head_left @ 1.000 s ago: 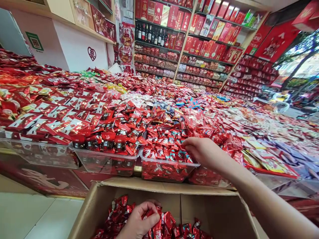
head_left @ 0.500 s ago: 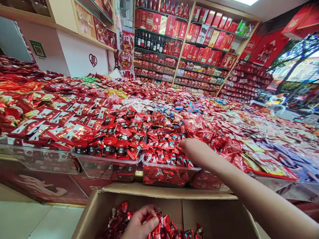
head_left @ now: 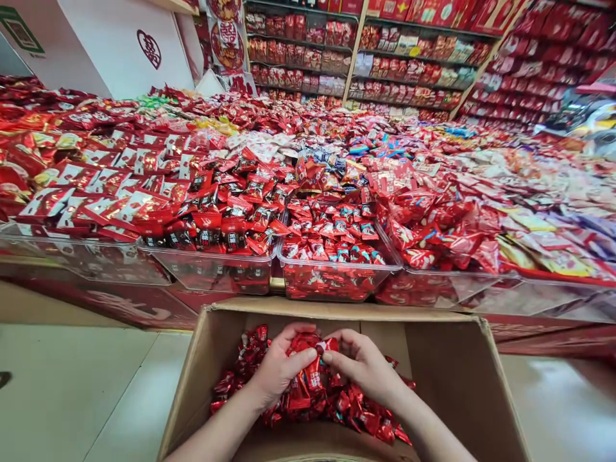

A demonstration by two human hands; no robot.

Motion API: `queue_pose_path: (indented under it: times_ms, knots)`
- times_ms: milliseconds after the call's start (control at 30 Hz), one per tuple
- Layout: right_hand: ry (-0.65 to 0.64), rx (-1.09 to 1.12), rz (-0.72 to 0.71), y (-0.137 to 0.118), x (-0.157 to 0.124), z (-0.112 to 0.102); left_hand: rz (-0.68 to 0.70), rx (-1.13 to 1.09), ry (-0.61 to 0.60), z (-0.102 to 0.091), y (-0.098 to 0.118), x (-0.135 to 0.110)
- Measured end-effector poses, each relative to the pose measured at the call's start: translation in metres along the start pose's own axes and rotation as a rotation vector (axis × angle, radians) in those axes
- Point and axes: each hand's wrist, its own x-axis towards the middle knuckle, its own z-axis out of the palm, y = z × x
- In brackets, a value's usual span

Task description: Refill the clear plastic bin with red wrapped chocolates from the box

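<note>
Both hands are inside an open cardboard box (head_left: 447,372) that holds a heap of red wrapped candies (head_left: 366,414). My left hand (head_left: 283,362) curls around several of these candies (head_left: 308,378), its thumb resting over them. Close beside it, my right hand (head_left: 360,362) pinches a red candy (head_left: 328,346) between thumb and fingers, at the top of the handful. Straight ahead, a clear plastic bin (head_left: 337,264) holds similar small red candies with teal and white print.
Neighbouring clear bins (head_left: 212,260) line the counter's front edge, heaped with packaged sweets. Behind them a wide slope of sweets reaches shelves (head_left: 308,48) of red packages. A white panel with a heart emblem (head_left: 149,49) stands at back left. Pale floor tiles (head_left: 86,391) lie left of the box.
My right hand has come down from the candy bin into the box, beside my left hand. My left hand still holds candies. The view has tilted downward.
</note>
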Motion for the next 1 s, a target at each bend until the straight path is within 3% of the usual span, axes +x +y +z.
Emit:
queue_pose_path:
  times_ms: [233,367,500,600,733,867,1000]
  knots:
    - [0.111,0.226,0.018,0.005,0.002,-0.01,-0.098,0.035,0.013,-0.008,-0.007,0.005]
    - [0.136,0.149,-0.064,0.009,0.001,-0.005,-0.057,0.177,-0.026,-0.009,-0.013,0.005]
    - [0.194,-0.07,-0.181,-0.001,-0.009,0.001,-0.026,0.174,-0.075,-0.009,-0.013,0.004]
    - [0.247,-0.289,-0.361,-0.03,-0.022,-0.004,-0.058,0.143,-0.049,-0.009,-0.013,0.004]
    - [0.291,-0.469,-0.492,-0.093,-0.02,-0.031,-0.037,0.208,0.062,-0.01,-0.018,0.006]
    - [0.254,-0.734,-0.513,-0.152,0.02,-0.065,0.006,0.264,0.088,-0.015,-0.025,0.008]
    - [0.076,-0.996,-0.383,-0.179,0.067,-0.08,0.075,0.307,0.099,-0.022,-0.029,0.012]
